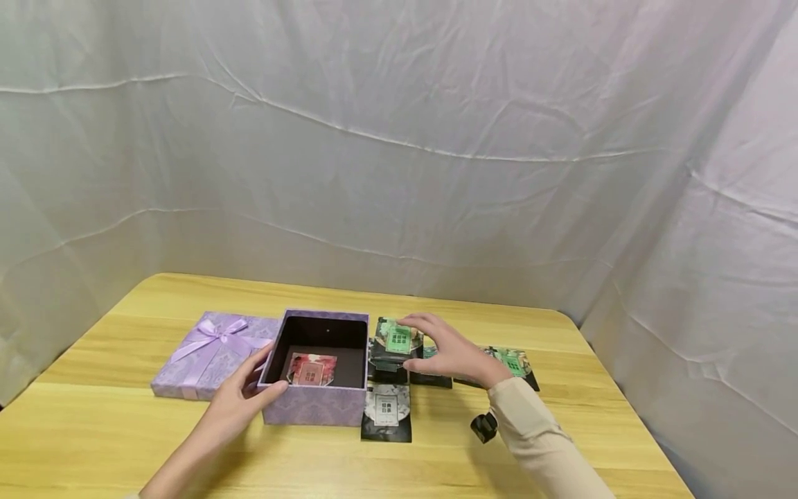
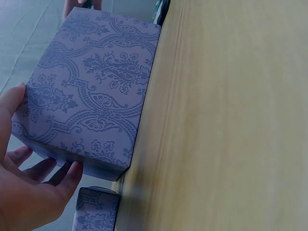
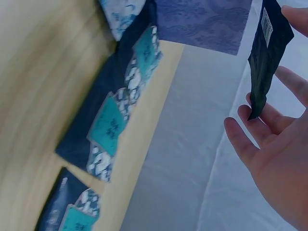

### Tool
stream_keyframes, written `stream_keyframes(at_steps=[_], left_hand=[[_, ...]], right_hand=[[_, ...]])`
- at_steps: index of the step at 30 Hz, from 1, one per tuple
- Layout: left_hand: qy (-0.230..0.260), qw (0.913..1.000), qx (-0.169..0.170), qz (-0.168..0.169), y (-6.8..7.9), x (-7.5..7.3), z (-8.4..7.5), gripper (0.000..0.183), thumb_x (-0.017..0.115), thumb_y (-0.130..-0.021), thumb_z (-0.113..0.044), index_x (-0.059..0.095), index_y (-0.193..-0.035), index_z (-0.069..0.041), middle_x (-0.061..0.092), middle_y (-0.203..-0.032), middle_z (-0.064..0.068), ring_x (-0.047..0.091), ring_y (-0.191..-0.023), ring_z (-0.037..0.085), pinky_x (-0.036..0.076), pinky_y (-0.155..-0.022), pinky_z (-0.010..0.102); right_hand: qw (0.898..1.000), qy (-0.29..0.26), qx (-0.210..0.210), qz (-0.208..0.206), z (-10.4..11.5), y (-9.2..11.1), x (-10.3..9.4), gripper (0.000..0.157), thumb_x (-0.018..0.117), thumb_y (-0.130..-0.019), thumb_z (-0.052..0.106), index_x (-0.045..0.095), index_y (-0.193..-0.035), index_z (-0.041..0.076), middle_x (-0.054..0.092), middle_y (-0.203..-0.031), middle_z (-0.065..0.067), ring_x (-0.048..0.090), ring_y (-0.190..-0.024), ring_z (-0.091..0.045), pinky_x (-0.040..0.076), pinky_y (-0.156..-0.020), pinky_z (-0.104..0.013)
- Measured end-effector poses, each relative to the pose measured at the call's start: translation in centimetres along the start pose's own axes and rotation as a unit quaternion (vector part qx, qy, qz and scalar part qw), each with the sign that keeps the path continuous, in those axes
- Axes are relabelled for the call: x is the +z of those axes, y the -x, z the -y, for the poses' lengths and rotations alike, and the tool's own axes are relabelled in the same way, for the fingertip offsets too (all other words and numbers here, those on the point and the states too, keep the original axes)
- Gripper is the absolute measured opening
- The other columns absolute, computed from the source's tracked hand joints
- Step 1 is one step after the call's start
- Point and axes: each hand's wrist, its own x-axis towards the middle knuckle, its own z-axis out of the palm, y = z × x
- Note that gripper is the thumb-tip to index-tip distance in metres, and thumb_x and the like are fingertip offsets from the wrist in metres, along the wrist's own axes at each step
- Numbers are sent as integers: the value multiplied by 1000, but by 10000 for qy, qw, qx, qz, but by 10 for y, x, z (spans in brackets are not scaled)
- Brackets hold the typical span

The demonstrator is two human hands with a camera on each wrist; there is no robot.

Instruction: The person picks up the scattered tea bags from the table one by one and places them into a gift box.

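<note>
My left hand (image 1: 232, 400) grips the left side of an open purple box (image 1: 314, 407), thumb at its front rim and fingers along its side. The box has a dark inside, where a red-labelled tea sachet (image 1: 312, 370) lies. To the right of the box, my right hand (image 1: 454, 355) pinches a green-labelled tea sachet (image 1: 395, 337) by its edge. In the right wrist view this sachet (image 3: 264, 55) is raised, its dark back turned to the camera. Below it, other green-labelled sachets (image 3: 107, 126) lie on the table. A grey-white sachet (image 1: 386, 410) lies beside the box's front right corner.
The purple lid (image 1: 215, 353) with its ribbon bow lies left of the box. More green-labelled sachets (image 1: 515, 362) lie at the right, partly behind the right forearm. A small black crumpled object (image 1: 483, 427) sits by the right sleeve. Grey-white cloth (image 1: 399, 173) hangs behind the table.
</note>
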Motion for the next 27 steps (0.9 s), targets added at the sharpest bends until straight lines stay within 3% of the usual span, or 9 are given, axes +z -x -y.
stream_keyframes(at_steps=[15, 27], left_hand=[[9, 10000, 58, 18, -1, -1, 3, 69, 67, -93, -17, 31, -150, -5, 37, -144, 31, 50, -119, 45, 43, -86, 13], [-164, 9997, 187, -66, 0, 0, 4, 68, 67, -92, -16, 33, -150, -4, 40, -143, 30, 51, -119, 43, 45, -86, 15]], right_hand=[[9988, 329, -212, 303, 22, -39, 2, 73, 70, -82, 41, 43, -147, 18, 37, -149, -9, 35, -135, -29, 34, -104, -57], [9962, 533, -300, 619, 49, -62, 14, 70, 67, -85, 44, 40, -148, 26, 31, -153, -4, 30, -138, -25, 32, -106, -54]])
